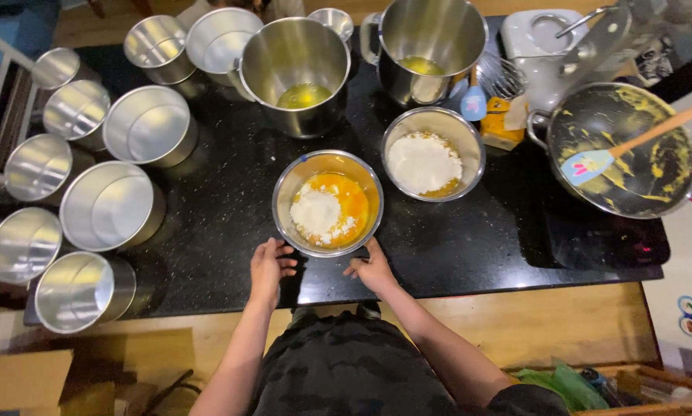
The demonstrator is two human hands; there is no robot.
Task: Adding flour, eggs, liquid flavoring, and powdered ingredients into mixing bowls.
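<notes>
A steel mixing bowl (287,182) with orange yolk mixture and a heap of white flour stands near the front of the black countertop (223,192). My left hand (270,266) rests at the bowl's near left rim, fingers curled against it. My right hand (373,268) touches the near right rim. A second steel bowl (469,135) holding flour over yolk sits just behind and to the right.
Several empty round metal tins (147,127) crowd the left side. Two tall steel pots (296,65) with yellow liquid stand at the back. A batter-smeared dark pan (631,177) with a spatula (616,150) sits at the right, beside a whisk (504,77).
</notes>
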